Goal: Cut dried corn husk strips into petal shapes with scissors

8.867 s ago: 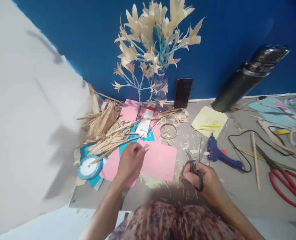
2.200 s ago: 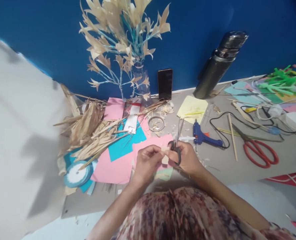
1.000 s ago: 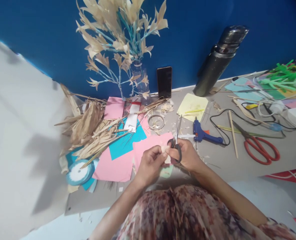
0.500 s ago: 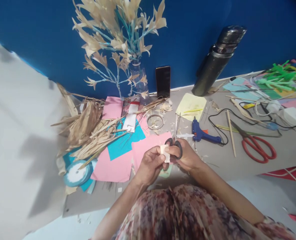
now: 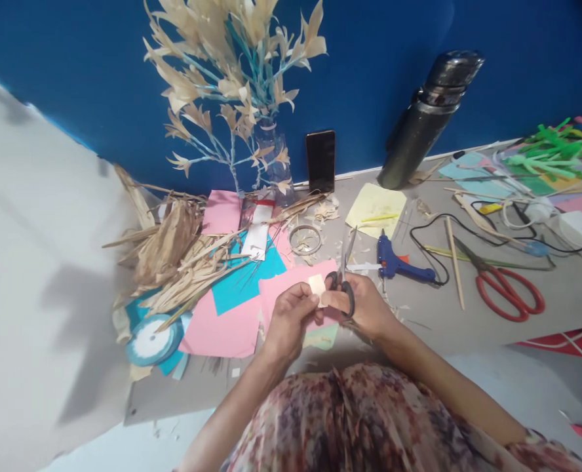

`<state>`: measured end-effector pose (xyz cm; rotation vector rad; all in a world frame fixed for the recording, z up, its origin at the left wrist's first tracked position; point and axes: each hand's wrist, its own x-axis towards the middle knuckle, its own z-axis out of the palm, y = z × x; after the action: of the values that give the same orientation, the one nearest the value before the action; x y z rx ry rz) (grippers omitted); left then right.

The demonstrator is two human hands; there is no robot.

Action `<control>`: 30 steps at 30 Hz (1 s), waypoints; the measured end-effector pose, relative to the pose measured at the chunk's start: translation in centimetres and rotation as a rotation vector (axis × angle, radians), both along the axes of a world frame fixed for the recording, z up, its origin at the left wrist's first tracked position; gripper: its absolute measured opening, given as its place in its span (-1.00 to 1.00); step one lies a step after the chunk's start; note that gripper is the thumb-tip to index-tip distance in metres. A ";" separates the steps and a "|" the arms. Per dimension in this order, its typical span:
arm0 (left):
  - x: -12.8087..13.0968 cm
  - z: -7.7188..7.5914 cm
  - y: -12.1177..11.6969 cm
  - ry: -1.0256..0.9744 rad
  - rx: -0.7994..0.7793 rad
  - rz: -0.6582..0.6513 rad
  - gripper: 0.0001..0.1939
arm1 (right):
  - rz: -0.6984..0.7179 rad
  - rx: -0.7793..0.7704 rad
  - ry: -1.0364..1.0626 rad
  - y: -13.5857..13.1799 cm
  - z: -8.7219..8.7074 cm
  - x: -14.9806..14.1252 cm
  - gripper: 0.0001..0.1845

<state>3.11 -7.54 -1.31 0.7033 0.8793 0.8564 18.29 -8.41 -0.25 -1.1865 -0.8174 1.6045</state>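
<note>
Between the fingers of my left hand [image 5: 291, 316] is a small cream-coloured piece [image 5: 316, 284], perhaps husk or paper; its exact material I cannot tell. My right hand [image 5: 364, 303] is closed round the black handles of a pair of scissors [image 5: 346, 265], whose blades point away from me. The right thumb lies close beside the cream piece. Beneath both hands are a pink sheet [image 5: 276, 292] and a pale green scrap [image 5: 321, 337].
Dried husks [image 5: 173, 236] and a blue ribbon spool [image 5: 148, 341] lie left. A blue glue gun [image 5: 394, 259], its cord and red-handled scissors [image 5: 507, 288] lie right. Along the wall stand a vase of husk flowers [image 5: 271, 141], a phone [image 5: 321, 160] and a dark flask [image 5: 423, 124].
The cream piece has shifted slightly up and left in my fingers. The scissors have turned a little, with their blades now showing more plainly. More of the green scrap shows.
</note>
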 end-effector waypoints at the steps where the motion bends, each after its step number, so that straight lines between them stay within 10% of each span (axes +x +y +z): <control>1: -0.1 0.0 0.0 0.016 -0.008 -0.006 -0.76 | 0.024 -0.002 0.015 -0.1 0.1 0.0 -0.71; 14: -0.2 0.4 -0.6 -0.043 -0.039 -0.081 -0.66 | 0.210 -0.034 0.380 0.1 -1.8 0.1 -0.78; 24: -0.1 0.3 -0.5 0.076 0.004 -0.026 -0.72 | -0.072 -0.066 0.187 -0.4 -1.5 -0.8 -0.75; 30: -0.4 -0.7 -0.5 -0.013 0.040 -0.122 -0.70 | 0.111 -0.057 0.367 -0.2 -1.9 -0.5 -0.80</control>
<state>2.67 -8.03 -1.97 0.7774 0.8012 0.7709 17.77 -8.66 -2.11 -0.8585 -0.6111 1.8760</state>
